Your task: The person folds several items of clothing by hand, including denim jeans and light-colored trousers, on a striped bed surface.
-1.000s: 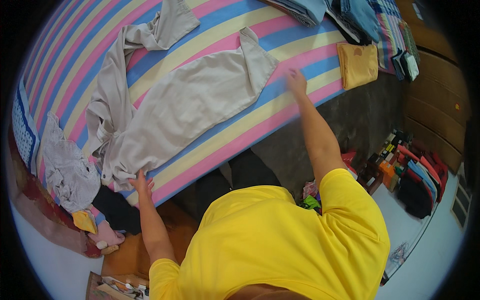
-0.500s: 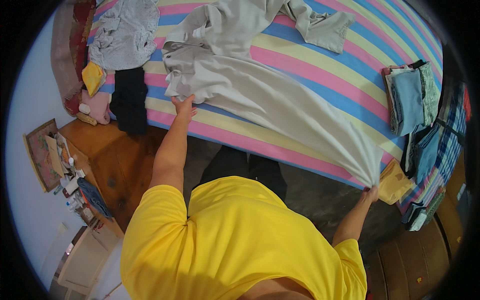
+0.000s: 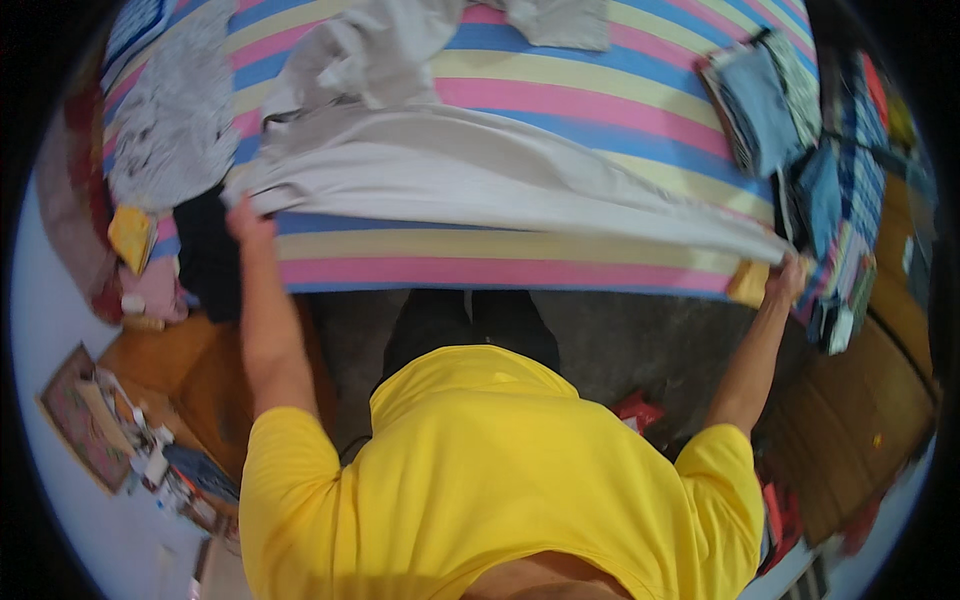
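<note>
While the grey trousers (image 3: 480,185) lie stretched across the striped bed sheet (image 3: 500,255), the left hand (image 3: 248,215) grips the waistband end and the right hand (image 3: 790,275) pinches the leg hems, fingers closed on cloth. It looks like the smoothing step before a fold; next the two ends should be brought together evenly. Folded clothes (image 3: 765,105) wait near the right hand.

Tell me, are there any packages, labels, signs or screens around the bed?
Small boxes and packets: a jumble on the floor, lower left, white, blue and orange.
Flat patterned board: beside them, reddish brown.
No signs or screens show.
</note>
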Demonstrator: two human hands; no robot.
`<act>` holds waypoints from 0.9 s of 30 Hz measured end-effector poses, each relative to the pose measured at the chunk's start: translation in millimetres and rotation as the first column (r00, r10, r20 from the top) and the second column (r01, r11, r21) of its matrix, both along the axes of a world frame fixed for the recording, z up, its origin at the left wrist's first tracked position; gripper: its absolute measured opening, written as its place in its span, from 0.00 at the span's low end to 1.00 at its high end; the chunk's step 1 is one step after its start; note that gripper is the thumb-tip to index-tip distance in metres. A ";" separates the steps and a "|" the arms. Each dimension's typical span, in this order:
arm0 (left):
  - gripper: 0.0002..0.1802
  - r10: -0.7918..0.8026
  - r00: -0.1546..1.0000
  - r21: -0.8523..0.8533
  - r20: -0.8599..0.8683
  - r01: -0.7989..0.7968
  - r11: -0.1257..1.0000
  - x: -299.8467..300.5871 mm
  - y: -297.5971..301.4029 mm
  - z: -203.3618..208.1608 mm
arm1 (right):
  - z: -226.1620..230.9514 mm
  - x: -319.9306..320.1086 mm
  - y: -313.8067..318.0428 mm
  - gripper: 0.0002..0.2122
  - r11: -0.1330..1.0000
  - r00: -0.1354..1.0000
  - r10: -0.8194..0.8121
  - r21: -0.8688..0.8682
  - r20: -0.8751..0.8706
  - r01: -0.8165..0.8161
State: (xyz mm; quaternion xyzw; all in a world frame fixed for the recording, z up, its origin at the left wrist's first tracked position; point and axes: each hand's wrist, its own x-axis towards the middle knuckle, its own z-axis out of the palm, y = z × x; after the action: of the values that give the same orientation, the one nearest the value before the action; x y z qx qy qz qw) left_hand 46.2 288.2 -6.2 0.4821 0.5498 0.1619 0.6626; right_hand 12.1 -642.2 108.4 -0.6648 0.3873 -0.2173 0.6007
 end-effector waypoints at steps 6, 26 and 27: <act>0.24 -0.194 0.968 0.241 -0.157 0.228 0.943 -53.0 91.2 84.2 | 28.8 -11.7 14.3 0.07 0.934 0.967 0.255 0.256 0.013 -0.249; 0.15 -0.548 0.190 0.534 -0.815 0.612 -0.583 55.1 -114.1 18.3 | -138.7 1.7 106.8 0.16 0.228 0.742 0.195 -0.706 -0.641 -0.670; 0.14 -0.612 0.116 0.560 -0.782 0.562 -0.609 74.6 -156.0 17.3 | -137.7 10.1 98.2 0.16 0.225 0.738 0.196 -0.703 -0.646 -0.675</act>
State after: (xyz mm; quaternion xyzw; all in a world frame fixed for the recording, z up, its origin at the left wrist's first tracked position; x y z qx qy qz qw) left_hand 120.8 132.2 11.1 0.9741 -0.1888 -0.0277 0.1214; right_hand 22.2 -544.0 -29.2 -0.9902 0.1094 -0.0583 0.0643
